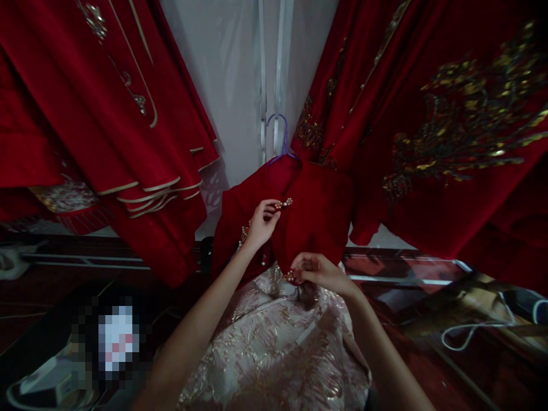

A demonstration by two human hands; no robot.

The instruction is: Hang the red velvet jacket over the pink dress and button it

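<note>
A red jacket (319, 200) hangs in front of me on a purple hanger (285, 134), its lower part reaching my lap. My left hand (263, 222) is closed at the upper front of the jacket, fingers pinching a beaded flower clasp (283, 204). Lower down, near the hem, my right hand (319, 270) has its fingers bent together on a second beaded clasp (290, 276). Beaded strands (242, 235) dangle on the jacket beside my left wrist. Pale brocade fabric (282, 348) with a metallic leaf pattern spreads beneath both hands.
Red garments with pale piping (141, 165) hang at left. Another red garment with gold sequin embroidery (466, 114) hangs at right. Metal rails (276, 68) stand behind the hanger. Bags with a white cord (464, 337) lie at lower right, and a blurred-out bright patch (117, 337) sits at lower left.
</note>
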